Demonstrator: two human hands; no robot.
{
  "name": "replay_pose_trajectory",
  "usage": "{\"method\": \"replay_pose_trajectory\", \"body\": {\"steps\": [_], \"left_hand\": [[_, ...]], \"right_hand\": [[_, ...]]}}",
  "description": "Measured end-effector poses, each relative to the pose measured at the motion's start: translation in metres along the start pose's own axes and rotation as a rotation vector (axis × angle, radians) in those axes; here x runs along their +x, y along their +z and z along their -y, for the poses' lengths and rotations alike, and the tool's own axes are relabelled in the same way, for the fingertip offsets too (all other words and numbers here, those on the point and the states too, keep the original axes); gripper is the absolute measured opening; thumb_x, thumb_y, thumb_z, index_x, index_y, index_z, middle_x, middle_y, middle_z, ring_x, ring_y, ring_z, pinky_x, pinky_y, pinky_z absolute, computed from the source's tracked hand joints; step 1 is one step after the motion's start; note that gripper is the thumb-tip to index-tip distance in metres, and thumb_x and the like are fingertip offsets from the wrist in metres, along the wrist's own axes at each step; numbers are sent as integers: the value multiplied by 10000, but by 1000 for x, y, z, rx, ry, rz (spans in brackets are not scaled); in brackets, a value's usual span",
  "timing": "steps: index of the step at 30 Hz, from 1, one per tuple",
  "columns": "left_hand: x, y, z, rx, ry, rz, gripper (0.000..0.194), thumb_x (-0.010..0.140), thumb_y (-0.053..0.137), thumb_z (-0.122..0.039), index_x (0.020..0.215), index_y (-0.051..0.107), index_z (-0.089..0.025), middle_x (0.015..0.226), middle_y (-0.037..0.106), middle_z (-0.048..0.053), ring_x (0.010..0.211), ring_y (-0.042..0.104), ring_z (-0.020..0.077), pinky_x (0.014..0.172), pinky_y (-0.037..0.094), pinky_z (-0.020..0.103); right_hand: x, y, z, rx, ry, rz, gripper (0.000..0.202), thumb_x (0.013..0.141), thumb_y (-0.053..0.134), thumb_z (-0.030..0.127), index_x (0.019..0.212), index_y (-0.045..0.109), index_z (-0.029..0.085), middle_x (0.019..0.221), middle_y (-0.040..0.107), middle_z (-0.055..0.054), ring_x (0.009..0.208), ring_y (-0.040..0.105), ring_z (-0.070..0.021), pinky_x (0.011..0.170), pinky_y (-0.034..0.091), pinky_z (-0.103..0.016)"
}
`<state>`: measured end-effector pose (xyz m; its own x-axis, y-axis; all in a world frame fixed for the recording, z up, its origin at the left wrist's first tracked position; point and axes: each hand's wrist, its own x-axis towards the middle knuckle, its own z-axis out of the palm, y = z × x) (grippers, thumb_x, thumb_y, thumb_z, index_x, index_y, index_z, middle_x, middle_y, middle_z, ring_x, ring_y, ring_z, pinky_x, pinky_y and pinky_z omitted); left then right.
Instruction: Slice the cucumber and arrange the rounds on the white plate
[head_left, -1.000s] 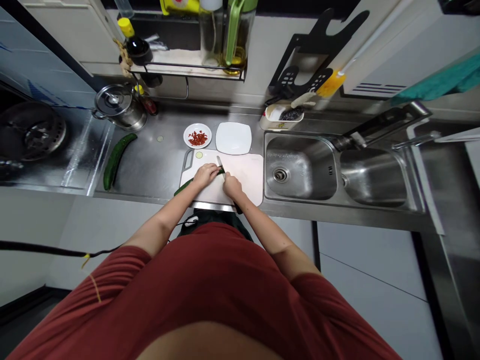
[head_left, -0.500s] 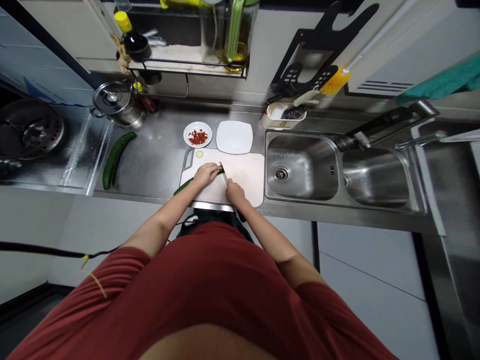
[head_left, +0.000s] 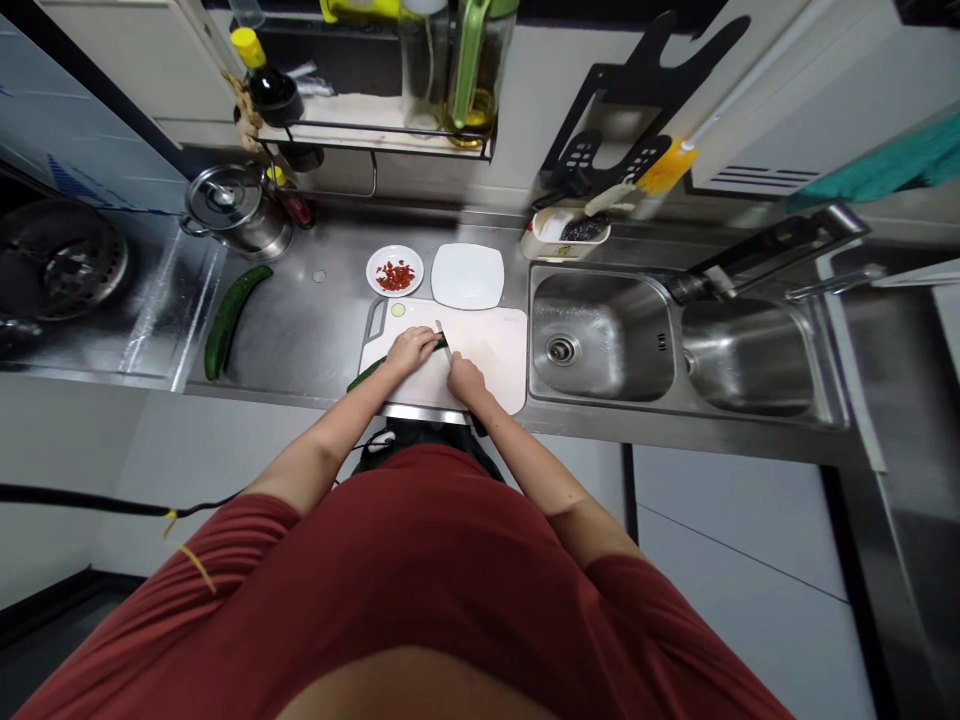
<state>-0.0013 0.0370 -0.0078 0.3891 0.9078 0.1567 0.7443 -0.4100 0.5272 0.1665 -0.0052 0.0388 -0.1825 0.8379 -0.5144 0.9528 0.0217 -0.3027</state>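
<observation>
My left hand is closed over a dark green cucumber lying slantwise on the white cutting board. The hand and forearm cover the cucumber's middle. In my right hand is a knife, its blade at the cucumber's right end, close to my left fingertips. A pale cucumber slice rests near the board's handle. Behind the board stand a small white plate of chopped red pieces, likely chilli, and a bare white square plate.
A second cucumber and another slice lie on the steel counter at left. Behind them is a lidded pot. To the right is a double sink with a faucet. A bottle rack hangs above.
My right hand and the knife have shifted very slightly left and up, toward the cucumber's end. My left hand stays in place on the cucumber.
</observation>
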Motion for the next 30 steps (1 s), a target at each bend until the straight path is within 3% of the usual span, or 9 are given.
{"method": "replay_pose_trajectory", "body": {"steps": [11,30], "left_hand": [[0,-3,-3,8,-18,6,268,939,468,-298,1058,694,-219,1029,671,65,975,593,182,897,457,321],[-3,1,-3,-23,-10,-48,260,937,477,-299,1049,697,-218,1025,679,60,967,599,179,889,462,316]], "right_hand": [[14,-7,9,19,-2,-39,293,907,383,95,1193,434,127,1075,644,-163,1025,628,-241,820,474,-316],[-26,12,-5,-35,53,2,278,897,362,66,1155,440,134,1019,651,-157,967,644,-249,790,476,-328]]}}
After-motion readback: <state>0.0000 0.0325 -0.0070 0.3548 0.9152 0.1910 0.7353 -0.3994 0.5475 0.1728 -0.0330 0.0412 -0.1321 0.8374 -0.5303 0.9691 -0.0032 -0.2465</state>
